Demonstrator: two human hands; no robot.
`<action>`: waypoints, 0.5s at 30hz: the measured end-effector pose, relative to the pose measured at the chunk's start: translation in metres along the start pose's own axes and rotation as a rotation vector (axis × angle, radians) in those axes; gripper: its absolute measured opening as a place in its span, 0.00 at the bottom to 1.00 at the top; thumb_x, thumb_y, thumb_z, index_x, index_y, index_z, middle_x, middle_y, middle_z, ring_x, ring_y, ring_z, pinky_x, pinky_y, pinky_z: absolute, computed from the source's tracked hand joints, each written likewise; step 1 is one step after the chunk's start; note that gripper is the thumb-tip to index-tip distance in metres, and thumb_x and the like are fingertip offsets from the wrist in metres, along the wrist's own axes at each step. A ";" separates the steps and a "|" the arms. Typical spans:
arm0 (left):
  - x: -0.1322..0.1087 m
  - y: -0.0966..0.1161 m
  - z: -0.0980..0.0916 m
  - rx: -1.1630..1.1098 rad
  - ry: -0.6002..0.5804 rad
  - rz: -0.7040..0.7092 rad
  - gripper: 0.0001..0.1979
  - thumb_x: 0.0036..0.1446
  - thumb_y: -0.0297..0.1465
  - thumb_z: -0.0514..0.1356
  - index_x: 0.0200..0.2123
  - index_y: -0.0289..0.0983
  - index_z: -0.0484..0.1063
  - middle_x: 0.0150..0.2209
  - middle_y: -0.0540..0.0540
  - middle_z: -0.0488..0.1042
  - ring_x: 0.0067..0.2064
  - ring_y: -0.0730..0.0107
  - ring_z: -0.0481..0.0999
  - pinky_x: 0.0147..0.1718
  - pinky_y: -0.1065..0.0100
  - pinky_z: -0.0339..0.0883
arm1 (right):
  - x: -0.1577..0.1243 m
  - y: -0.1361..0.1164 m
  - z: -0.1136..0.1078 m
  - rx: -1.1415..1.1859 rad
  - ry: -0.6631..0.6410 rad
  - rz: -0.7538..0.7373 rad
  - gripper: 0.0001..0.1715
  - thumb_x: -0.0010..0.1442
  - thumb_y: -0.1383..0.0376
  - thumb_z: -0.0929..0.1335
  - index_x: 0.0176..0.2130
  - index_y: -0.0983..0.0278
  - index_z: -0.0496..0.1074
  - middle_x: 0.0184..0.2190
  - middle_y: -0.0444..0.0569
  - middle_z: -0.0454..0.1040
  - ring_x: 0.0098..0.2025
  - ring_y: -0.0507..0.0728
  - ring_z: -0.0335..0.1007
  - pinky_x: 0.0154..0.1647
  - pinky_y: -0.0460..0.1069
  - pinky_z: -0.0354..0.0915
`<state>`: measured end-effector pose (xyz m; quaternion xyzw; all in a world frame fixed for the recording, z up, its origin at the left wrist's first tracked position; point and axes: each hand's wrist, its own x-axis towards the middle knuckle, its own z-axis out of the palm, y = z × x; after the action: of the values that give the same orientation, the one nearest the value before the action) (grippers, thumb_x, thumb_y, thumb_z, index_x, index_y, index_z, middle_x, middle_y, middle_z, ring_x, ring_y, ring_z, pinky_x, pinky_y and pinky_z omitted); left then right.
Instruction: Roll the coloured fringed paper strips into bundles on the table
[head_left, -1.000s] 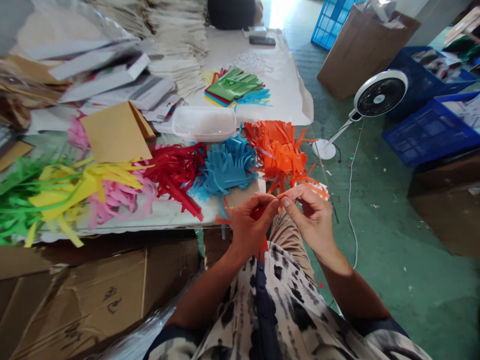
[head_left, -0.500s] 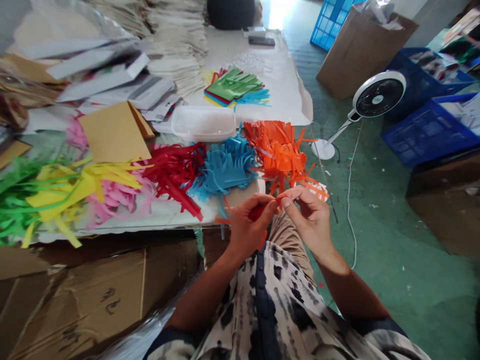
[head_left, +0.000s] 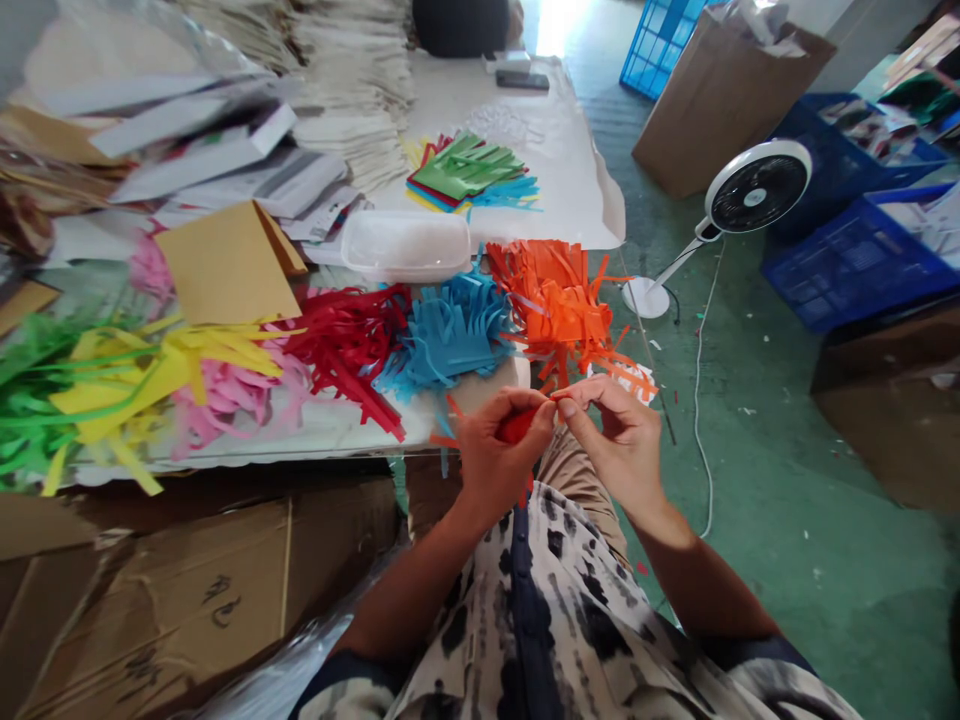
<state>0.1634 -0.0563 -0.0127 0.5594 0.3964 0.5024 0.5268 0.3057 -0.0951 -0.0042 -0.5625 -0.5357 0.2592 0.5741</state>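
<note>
My left hand [head_left: 491,455] is closed around a red-orange fringed strip [head_left: 517,427], whose strips hang below the palm. Thumb and forefinger of my right hand [head_left: 626,445] pinch the strip's upper end, and both hands' fingertips meet there, in front of my waist. Just beyond the hands lies a pile of orange fringed strips [head_left: 559,300] at the table edge. Blue fringed pieces [head_left: 454,335] and dark red ones [head_left: 349,340] lie to its left. Fingers hide most of the held strip.
A clear plastic tray [head_left: 405,245] stands behind the piles on the white-covered table [head_left: 577,150]. Yellow fringe [head_left: 180,365], a folded tan card [head_left: 229,265] and stacked packets are to the left. At right are a fan [head_left: 757,195], a blue crate [head_left: 847,265] and cartons.
The fingers have shifted slightly at the pinched end. More of the red-orange strip shows in my left palm. Everything on the table stays where it was.
</note>
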 end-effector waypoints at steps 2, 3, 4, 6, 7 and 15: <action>-0.001 0.000 0.002 0.026 0.030 0.035 0.07 0.63 0.34 0.67 0.34 0.37 0.79 0.30 0.50 0.79 0.30 0.75 0.74 0.32 0.75 0.68 | -0.001 0.002 0.001 0.014 0.009 0.013 0.04 0.67 0.65 0.73 0.37 0.56 0.79 0.36 0.43 0.79 0.39 0.54 0.74 0.43 0.50 0.67; -0.001 0.000 0.003 0.052 0.031 0.050 0.07 0.63 0.33 0.67 0.34 0.37 0.79 0.30 0.51 0.79 0.30 0.75 0.75 0.32 0.75 0.68 | -0.002 0.002 0.001 0.015 0.011 0.019 0.05 0.67 0.65 0.73 0.37 0.57 0.79 0.36 0.43 0.79 0.39 0.54 0.73 0.42 0.50 0.66; 0.000 0.000 0.003 0.083 0.025 0.064 0.06 0.62 0.33 0.67 0.33 0.37 0.79 0.30 0.51 0.79 0.31 0.75 0.75 0.32 0.75 0.68 | -0.002 0.003 0.001 0.015 0.012 0.026 0.05 0.67 0.65 0.73 0.37 0.57 0.79 0.35 0.43 0.79 0.39 0.54 0.73 0.42 0.50 0.66; 0.001 -0.001 0.002 0.129 0.000 0.080 0.06 0.62 0.33 0.67 0.33 0.37 0.79 0.30 0.50 0.79 0.31 0.74 0.75 0.33 0.74 0.69 | -0.002 0.002 -0.001 0.016 0.005 0.039 0.05 0.68 0.64 0.72 0.37 0.57 0.78 0.35 0.43 0.78 0.38 0.54 0.72 0.41 0.50 0.66; 0.001 -0.001 0.001 0.132 -0.015 0.080 0.06 0.62 0.33 0.67 0.33 0.37 0.79 0.30 0.50 0.79 0.31 0.74 0.75 0.33 0.74 0.69 | -0.002 0.002 -0.002 0.016 -0.001 0.043 0.05 0.68 0.64 0.72 0.37 0.57 0.78 0.35 0.43 0.77 0.38 0.54 0.72 0.41 0.50 0.66; 0.003 -0.003 -0.003 0.067 -0.059 0.075 0.07 0.63 0.33 0.67 0.34 0.37 0.79 0.31 0.50 0.80 0.31 0.75 0.76 0.32 0.74 0.70 | 0.000 -0.003 -0.006 -0.024 -0.057 0.017 0.04 0.68 0.65 0.72 0.39 0.57 0.79 0.37 0.43 0.78 0.40 0.54 0.73 0.43 0.51 0.67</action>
<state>0.1614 -0.0527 -0.0159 0.6056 0.3762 0.4915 0.5001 0.3099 -0.0979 -0.0004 -0.5662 -0.5501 0.2738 0.5495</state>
